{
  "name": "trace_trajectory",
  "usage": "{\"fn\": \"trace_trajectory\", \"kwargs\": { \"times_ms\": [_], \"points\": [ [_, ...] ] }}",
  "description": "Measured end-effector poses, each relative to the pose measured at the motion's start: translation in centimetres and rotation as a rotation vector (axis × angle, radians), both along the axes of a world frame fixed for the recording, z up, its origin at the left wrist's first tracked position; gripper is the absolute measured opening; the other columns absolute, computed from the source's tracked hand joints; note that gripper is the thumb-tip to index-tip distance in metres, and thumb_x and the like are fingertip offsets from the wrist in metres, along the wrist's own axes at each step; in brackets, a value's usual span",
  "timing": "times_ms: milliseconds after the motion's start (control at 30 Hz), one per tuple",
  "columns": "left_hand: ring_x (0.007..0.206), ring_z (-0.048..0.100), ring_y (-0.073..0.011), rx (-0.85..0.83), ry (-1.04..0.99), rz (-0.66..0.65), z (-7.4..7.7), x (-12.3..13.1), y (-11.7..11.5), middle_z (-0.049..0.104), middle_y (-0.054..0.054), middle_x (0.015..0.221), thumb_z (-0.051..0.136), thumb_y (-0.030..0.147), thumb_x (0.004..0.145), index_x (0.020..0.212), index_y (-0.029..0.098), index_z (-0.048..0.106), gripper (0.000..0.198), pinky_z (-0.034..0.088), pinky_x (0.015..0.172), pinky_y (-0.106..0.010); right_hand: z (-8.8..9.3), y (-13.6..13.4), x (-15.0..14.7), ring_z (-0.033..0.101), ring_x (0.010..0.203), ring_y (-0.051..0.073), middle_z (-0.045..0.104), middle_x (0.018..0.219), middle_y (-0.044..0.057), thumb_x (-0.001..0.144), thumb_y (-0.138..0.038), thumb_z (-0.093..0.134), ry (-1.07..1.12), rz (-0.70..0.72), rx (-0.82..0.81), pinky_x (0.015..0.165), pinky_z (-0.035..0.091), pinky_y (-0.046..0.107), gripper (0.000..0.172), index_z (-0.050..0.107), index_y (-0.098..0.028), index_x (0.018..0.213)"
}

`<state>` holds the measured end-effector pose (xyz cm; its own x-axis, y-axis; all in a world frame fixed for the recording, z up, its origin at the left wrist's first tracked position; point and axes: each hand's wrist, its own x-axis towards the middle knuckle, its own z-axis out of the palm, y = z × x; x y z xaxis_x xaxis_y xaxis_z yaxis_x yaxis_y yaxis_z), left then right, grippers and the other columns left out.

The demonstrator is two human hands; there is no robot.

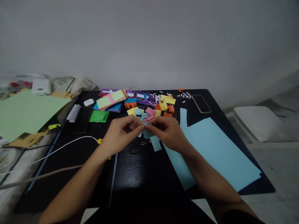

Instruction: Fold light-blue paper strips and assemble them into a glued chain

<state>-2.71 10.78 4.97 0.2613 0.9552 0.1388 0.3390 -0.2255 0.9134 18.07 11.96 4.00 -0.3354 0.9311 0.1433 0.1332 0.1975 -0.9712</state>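
My left hand and my right hand meet over the middle of the black table, thumbs and forefingers pinched together. Between the fingertips is a small piece of light blue paper, partly hidden by the right hand. A light blue paper strip lies just below it. Behind the hands are pink paper pieces and small blue pieces. Scissors, dim against the dark tabletop, appear to lie under my hands. Large light blue sheets spread out to the right, partly beneath my right forearm.
A phone lies at the back right, a darker phone at the left. Bundled paper strips, green paper and white scraps line the back. A white cable crosses the left side, beside a large pale green sheet.
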Motion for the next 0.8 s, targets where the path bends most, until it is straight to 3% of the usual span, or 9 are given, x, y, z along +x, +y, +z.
{"fn": "trace_trajectory", "kwargs": {
  "times_ms": [200,367,500,700,800],
  "points": [
    [0.067,0.067,-0.0148,-0.007,-0.096,0.121,0.3,-1.3,0.6,0.072,-0.002,0.075,0.076,0.035,0.088,0.085,0.017,0.074,0.018,0.055,0.063,-0.026,0.0,0.6,0.4,0.071,0.074,0.015,0.078,0.082,0.003,0.081,-0.046,0.086,0.16,-0.111,-0.158,0.068,0.06,0.029,0.028,0.08,-0.02,0.088],
    [0.074,0.073,-0.0163,-0.024,-0.195,0.045,0.1,-0.3,0.3,0.078,-0.004,0.086,0.079,0.03,0.088,0.102,0.02,0.077,0.018,0.061,0.068,-0.028,0.0,0.7,0.3,0.075,0.08,0.019,0.079,0.093,0.004,0.076,-0.05,0.09,0.328,-0.032,-0.329,0.06,0.067,0.031,0.036,0.079,-0.022,0.095],
    [0.082,0.075,-0.0179,-0.023,-0.257,0.017,-0.1,0.3,0.1,0.079,-0.006,0.095,0.079,0.028,0.088,0.115,0.021,0.076,0.028,0.063,0.071,-0.028,0.0,0.6,0.1,0.076,0.084,0.02,0.078,0.093,0.003,0.079,-0.046,0.089,0.349,-0.013,-0.365,0.063,0.07,0.032,0.041,0.077,-0.024,0.11],
    [0.08,0.073,-0.0169,-0.043,-0.272,0.023,-0.2,0.4,0.1,0.077,-0.005,0.092,0.078,0.025,0.088,0.116,0.019,0.075,0.029,0.062,0.071,-0.028,0.2,0.4,0.2,0.076,0.086,0.02,0.077,0.094,0.003,0.088,-0.038,0.077,0.398,0.023,-0.371,0.07,0.072,0.036,0.023,0.081,-0.024,0.106],
    [0.078,0.072,-0.0162,-0.036,-0.277,0.042,-0.2,0.4,0.3,0.076,-0.004,0.088,0.077,0.024,0.087,0.115,0.018,0.074,0.028,0.06,0.07,-0.028,0.3,0.2,0.2,0.078,0.09,0.021,0.08,0.102,0.003,0.084,-0.029,0.077,0.401,0.066,-0.381,0.076,0.071,0.039,0.026,0.08,-0.026,0.11]
  ]
}}
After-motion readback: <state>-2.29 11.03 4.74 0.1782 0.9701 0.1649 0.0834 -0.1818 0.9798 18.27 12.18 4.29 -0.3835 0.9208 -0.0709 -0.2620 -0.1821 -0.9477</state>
